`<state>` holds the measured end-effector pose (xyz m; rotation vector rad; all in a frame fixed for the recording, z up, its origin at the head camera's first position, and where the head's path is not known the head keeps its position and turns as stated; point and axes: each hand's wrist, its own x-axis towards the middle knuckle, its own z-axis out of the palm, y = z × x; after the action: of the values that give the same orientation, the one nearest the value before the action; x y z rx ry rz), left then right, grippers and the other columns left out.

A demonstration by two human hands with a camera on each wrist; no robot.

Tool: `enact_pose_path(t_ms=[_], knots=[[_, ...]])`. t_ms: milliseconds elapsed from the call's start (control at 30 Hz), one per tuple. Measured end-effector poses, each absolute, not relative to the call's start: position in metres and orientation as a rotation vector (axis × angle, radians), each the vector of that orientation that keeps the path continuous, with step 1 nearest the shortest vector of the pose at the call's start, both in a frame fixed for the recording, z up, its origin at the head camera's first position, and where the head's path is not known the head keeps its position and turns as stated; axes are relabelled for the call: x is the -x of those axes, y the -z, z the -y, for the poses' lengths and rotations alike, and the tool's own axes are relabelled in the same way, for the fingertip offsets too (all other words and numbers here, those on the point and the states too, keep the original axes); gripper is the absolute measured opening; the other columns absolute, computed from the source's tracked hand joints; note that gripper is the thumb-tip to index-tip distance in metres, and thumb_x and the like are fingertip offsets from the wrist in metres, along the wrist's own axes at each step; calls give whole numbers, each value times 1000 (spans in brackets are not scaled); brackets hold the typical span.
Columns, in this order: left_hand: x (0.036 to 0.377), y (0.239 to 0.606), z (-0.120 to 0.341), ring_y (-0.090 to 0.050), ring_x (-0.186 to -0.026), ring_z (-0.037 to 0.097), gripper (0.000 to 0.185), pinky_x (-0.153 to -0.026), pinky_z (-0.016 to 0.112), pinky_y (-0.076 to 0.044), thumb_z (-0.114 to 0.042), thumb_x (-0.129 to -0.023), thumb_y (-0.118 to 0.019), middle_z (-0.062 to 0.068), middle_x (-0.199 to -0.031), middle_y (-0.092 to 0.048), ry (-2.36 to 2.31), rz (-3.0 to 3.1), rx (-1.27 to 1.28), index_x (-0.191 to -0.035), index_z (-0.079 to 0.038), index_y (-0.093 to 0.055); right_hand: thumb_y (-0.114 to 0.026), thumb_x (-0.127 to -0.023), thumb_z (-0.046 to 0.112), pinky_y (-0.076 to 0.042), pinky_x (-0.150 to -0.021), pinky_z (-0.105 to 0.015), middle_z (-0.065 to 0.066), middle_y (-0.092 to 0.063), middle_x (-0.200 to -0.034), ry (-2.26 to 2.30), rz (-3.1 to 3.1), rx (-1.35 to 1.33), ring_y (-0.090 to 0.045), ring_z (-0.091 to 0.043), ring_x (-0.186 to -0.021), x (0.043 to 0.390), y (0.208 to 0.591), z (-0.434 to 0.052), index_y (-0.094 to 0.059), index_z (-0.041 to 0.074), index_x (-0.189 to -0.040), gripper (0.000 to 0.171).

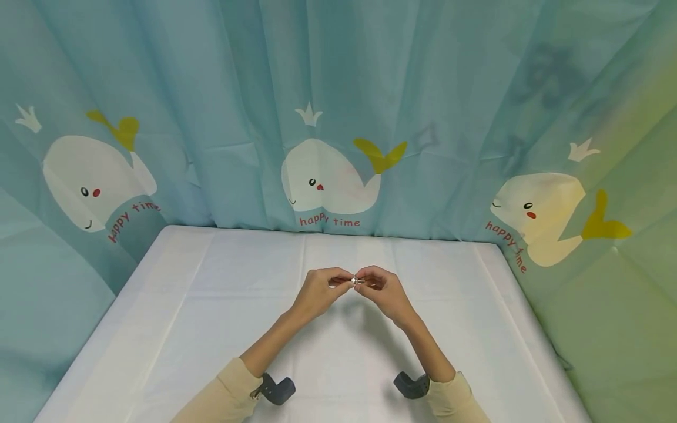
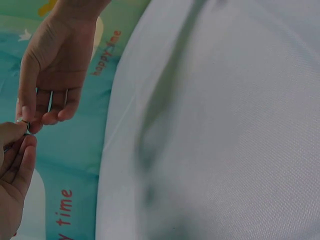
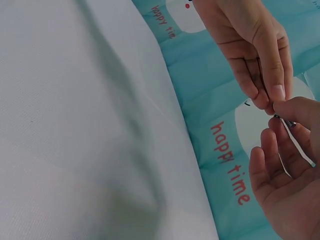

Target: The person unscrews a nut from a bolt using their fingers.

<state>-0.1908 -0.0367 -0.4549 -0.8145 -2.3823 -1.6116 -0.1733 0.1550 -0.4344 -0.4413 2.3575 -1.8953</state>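
From the head view, both hands met above the middle of the white surface [image 1: 211, 329]. The left hand [image 1: 317, 292] and the right hand [image 1: 383, 292] had their fingers drawn together, pinching a small metal piece [image 1: 356, 281] between them. The piece was held off the surface, right where the fingertips of the two hands touched. It looked silvery, but it was too small to tell its shape. Cream sleeves [image 1: 227, 390] covered both forearms, and a dark wrist mount [image 1: 277, 389] sat at each cuff. A teal curtain [image 1: 211, 88] printed with white whales hung behind and beside the surface.

In the left wrist view, the left hand [image 2: 12, 185] lay at the lower left edge, thumb and fingers closed on the piece [image 2: 22, 124]. The right hand [image 2: 52, 65] came down from the top, its thumb and forefinger tips clamped on the same piece, the other fingers loosely curled. The surface [image 2: 225, 125] filled the right part.

In the right wrist view, the right hand [image 3: 287, 185] was at the lower right, palm showing, thumb and forefinger nipping the piece [image 3: 286, 121], which looked like a short, thin threaded bit. The left hand [image 3: 250, 50] reached down from above, its fingertips pressed together against it. The surface [image 3: 75, 125] lay to the left, the curtain [image 3: 210, 90] behind the hands.
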Motion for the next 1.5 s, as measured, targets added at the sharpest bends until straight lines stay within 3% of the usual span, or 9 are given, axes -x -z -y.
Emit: enact_pose_path(t_ms=[233, 467, 667, 800, 933, 1067, 1400, 1500], knots=[[189, 454, 37, -72, -84, 19, 8, -76, 23, -58, -1, -89, -74, 6, -92, -75, 1599, 2378, 805, -97, -1, -76, -69, -92, 2, -54, -83, -32, -11, -69, -102, 1850, -2369, 441, -65, -21, -90, 172, 432, -155, -65, -4, -114, 23], [189, 453, 37, -72, -84, 18, 8, -76, 23, -58, -2, -90, -73, 6, -92, -75, 1598, 2378, 803, -97, -2, -76, -60, -102, 15, -53, -89, -50, -15, -71, -96, 1828, -2350, 318, -64, -18, -86, 172, 427, -152, -70, -6, -105, 23], [189, 451, 36, -72, -84, 16, 8, -76, 23, -58, -2, -90, -74, 4, -93, -75, 1609, 2387, 797, -98, -2, -76, -62, -100, 14, -54, -84, -37, -15, -71, -89, 1847, -2333, 267, -65, -25, -85, 178, 436, -154, -72, -5, -99, 21], [188, 451, 36, -72, -84, 16, 9, -76, 23, -58, -1, -89, -74, 4, -93, -75, 1613, 2389, 805, -98, -2, -76, -62, -99, 10, -54, -87, -43, -24, -69, -94, 1855, -2312, 297, -65, -19, -85, 179, 440, -156, -70, -7, -101, 19], [188, 452, 36, -72, -84, 16, 8, -76, 23, -58, -2, -89, -74, 4, -92, -75, 1610, 2384, 810, -97, -2, -76, -64, -97, 5, -54, -90, -46, -21, -69, -99, 1895, -2289, 343, -66, -27, -92, 185, 457, -160, -68, -6, -108, 16], [188, 452, 36, -72, -84, 16, 8, -77, 24, -58, -1, -89, -75, 3, -92, -75, 1595, 2388, 802, -96, -3, -77, -68, -95, 6, -56, -86, -34, -10, -70, -102, 1920, -2281, 400, -65, -35, -99, 186, 463, -161, -67, -3, -113, 20], [188, 453, 37, -72, -84, 16, 8, -75, 23, -58, 0, -89, -74, 4, -91, -75, 1577, 2390, 794, -95, -3, -76, -71, -92, 2, -55, -79, -29, -12, -68, -104, 1930, -2292, 434, -64, -19, -90, 185, 463, -161, -66, -1, -114, 23], [188, 453, 37, -72, -83, 16, 8, -75, 23, -58, 0, -88, -74, 3, -91, -75, 1587, 2390, 791, -96, -3, -76, -68, -93, 0, -56, -82, -34, -13, -67, -105, 1922, -2282, 406, -64, -21, -90, 182, 456, -160, -63, -6, -118, 26]])
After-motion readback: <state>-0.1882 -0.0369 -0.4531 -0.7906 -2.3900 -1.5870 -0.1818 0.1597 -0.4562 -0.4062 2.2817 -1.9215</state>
